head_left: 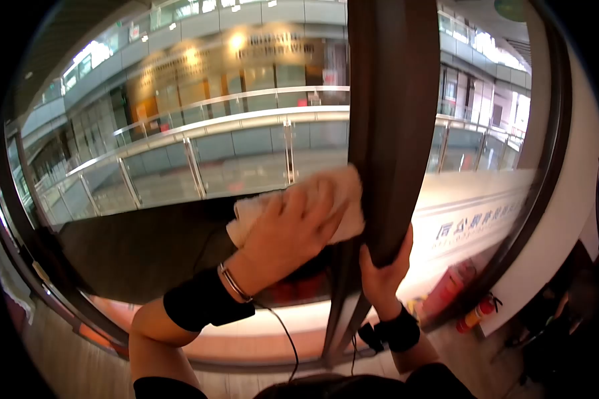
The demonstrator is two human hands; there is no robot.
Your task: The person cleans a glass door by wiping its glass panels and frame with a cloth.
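My left hand [283,229] presses a folded white cloth [348,193] against the glass pane [246,156], its fingers spread over the cloth. The cloth's right edge meets a dark upright door frame [396,120]. Lower down, my right hand [383,282] grips that frame, thumb on the left side and fingers round the right side. A bracelet [233,282] and a black band [203,302] circle my left wrist. Another black band [398,329] is on my right wrist.
Behind the glass are a dark panel [140,249] and a metal railing [226,123]. At right, a red fire extinguisher [476,314] stands on the floor by a white wall [546,266]. A thin black cable [289,339] hangs from my left wrist.
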